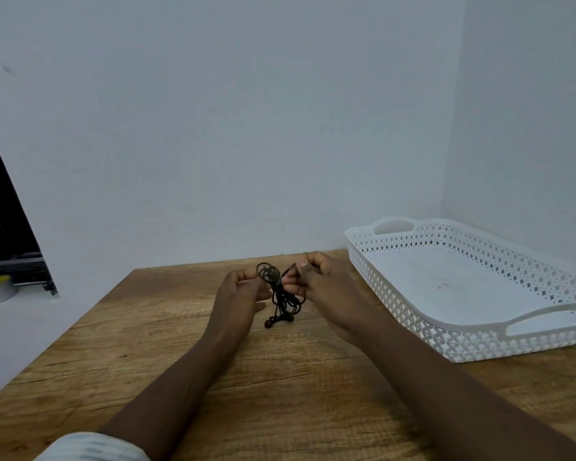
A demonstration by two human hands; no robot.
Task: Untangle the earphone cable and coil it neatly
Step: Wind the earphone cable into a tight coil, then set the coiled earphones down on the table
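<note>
Left hand [240,294] and right hand [320,281] each pinch the tangled earphone cable [281,294]; loops should be eased apart slackly, never tugged.

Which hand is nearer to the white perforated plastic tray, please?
Right. The right hand, pinching the tangled black earphone cable, is close beside the white perforated plastic tray; the left hand is beyond the cable, farther off.

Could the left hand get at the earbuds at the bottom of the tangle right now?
Probably yes: the earbuds are just below and beside the left hand with nothing between, though it would first have to let go of the earphone cable.
</note>
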